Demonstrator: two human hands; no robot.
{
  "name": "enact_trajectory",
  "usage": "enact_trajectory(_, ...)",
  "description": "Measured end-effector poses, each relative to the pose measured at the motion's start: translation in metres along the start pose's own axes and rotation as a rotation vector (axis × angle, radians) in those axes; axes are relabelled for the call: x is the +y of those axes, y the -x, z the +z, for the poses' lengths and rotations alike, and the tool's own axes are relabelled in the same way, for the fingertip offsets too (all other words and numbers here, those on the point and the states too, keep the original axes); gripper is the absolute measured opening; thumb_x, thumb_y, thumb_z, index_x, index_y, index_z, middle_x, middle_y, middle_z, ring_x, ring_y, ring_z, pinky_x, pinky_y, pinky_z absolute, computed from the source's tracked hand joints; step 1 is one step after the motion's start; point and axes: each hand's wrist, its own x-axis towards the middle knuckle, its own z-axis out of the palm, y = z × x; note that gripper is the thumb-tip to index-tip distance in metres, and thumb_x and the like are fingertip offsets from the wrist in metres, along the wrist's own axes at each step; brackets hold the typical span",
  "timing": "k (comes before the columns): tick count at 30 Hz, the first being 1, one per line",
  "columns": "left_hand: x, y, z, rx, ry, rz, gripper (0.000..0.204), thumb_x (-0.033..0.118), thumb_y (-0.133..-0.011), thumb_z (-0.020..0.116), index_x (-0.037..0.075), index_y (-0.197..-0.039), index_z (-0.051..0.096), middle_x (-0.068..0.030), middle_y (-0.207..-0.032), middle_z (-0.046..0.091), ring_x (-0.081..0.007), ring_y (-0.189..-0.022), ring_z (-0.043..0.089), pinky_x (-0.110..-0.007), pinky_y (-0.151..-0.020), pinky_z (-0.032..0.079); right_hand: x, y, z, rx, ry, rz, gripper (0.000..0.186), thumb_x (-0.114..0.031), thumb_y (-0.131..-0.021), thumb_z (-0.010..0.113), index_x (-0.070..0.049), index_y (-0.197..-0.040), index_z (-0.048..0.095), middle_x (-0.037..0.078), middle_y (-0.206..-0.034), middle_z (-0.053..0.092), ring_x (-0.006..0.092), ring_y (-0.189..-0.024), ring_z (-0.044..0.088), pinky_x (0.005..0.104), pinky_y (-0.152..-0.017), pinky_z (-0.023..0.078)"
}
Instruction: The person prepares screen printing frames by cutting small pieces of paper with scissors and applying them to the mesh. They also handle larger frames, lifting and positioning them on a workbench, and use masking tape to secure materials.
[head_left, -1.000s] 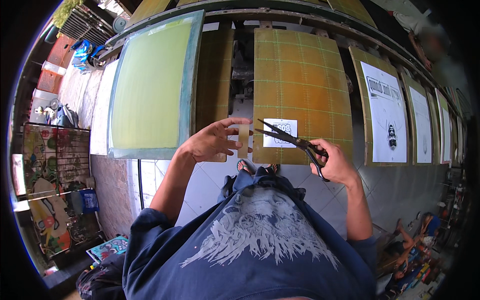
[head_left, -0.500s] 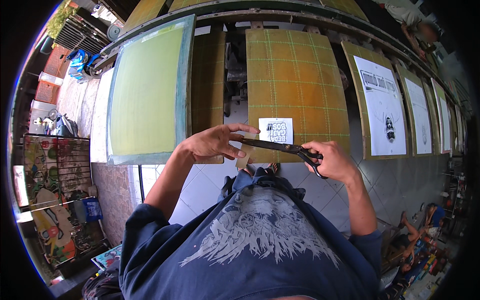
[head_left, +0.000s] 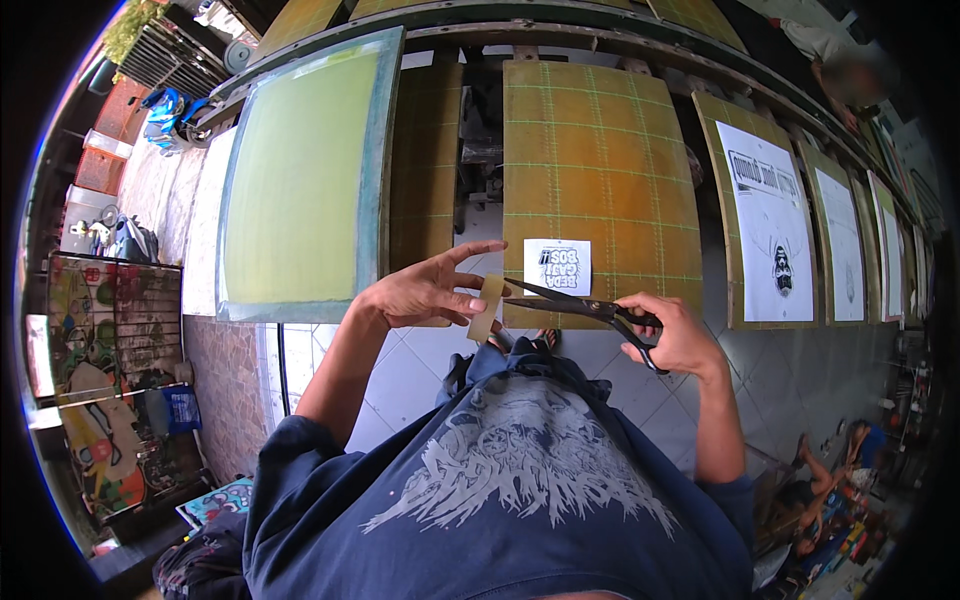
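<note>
Between the thumb and fingers of my left hand (head_left: 418,290) hangs a short, cream, tape-like strip (head_left: 485,320). The index finger of that hand stretches out above it. My right hand (head_left: 682,338) grips the handles of black scissors (head_left: 590,308). Their blades are spread and point left, with the tips at the strip's right edge; whether they touch it I cannot tell. Just beyond the scissors, a small white paper with black lettering (head_left: 556,266) lies on the near edge of a brown board with green grid lines (head_left: 610,150).
On the left a framed screen with pale green mesh (head_left: 305,170) leans over another brown board (head_left: 425,150). To the right, boards carry white printed sheets (head_left: 765,220). A person (head_left: 855,80) is at the far right. Grey floor tiles (head_left: 400,365) show below.
The scissors' blades have parted and drawn back to the right from the strip. My right hand has moved slightly right and down. The strip now shows more fully in my left hand.
</note>
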Motion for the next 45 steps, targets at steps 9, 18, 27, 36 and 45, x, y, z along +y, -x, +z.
enact_trajectory(9, -0.004, -0.009, 0.020, -0.007, -0.241, -0.059, 0.110, 0.040, -0.073, 0.093, 0.007, -0.158, 0.031, -0.0263, -0.147, 0.050, -0.0352, -0.133, 0.054, -0.046, -0.104, 0.052, -0.027, -0.048, 0.060, 0.333, -0.564, -0.195, 0.056, 0.000, -0.082, 0.083, -0.001, -0.128, 0.051, 0.012, -0.109, 0.076, 0.0053, -0.076, 0.060, 0.0210, -0.071, 0.050)
enact_trajectory(18, -0.007, -0.010, 0.025, -0.050, -0.225, -0.131, 0.112, 0.040, -0.077, 0.090, 0.001, -0.158, 0.024, -0.0235, -0.143, 0.053, -0.0326, -0.131, 0.056, -0.044, -0.106, 0.050, -0.058, -0.085, 0.093, 0.461, -0.088, -0.213, 0.044, -0.014, -0.082, 0.085, -0.003, -0.117, 0.060, 0.008, -0.090, 0.077, 0.0184, -0.073, 0.073, 0.0316, -0.066, 0.056)
enact_trajectory(27, -0.015, 0.000, 0.020, -0.071, 0.108, -0.002, 0.099, 0.020, -0.090, 0.080, -0.002, -0.161, 0.014, -0.0238, -0.133, 0.062, -0.0293, -0.112, 0.069, -0.041, -0.097, 0.055, -0.054, -0.091, 0.119, 0.634, -0.082, -0.329, 0.039, -0.010, -0.083, 0.083, -0.006, -0.116, 0.062, 0.010, -0.086, 0.075, 0.0224, -0.075, 0.074, 0.0337, -0.065, 0.056)
enact_trajectory(36, -0.006, 0.009, 0.016, 0.578, -0.703, 0.089, 0.071, 0.001, -0.091, 0.073, 0.000, -0.154, 0.039, -0.0165, -0.109, 0.074, -0.0196, -0.100, 0.071, -0.031, -0.086, 0.055, -0.038, -0.098, 0.112, 0.596, -0.961, -0.022, 0.053, -0.006, -0.081, 0.086, 0.004, -0.120, 0.053, 0.009, -0.083, 0.072, 0.0102, -0.065, 0.063, 0.0241, -0.060, 0.049)
enact_trajectory(45, -0.001, 0.016, 0.033, 0.659, -0.547, 0.268, 0.053, -0.002, -0.091, 0.071, -0.001, -0.141, 0.053, -0.0166, -0.110, 0.075, -0.0172, -0.099, 0.071, -0.032, -0.090, 0.056, -0.033, -0.104, 0.104, 0.587, -0.875, -0.013, 0.056, -0.013, -0.082, 0.087, 0.001, -0.118, 0.047, 0.018, -0.098, 0.076, 0.0131, -0.071, 0.068, 0.0244, -0.063, 0.054)
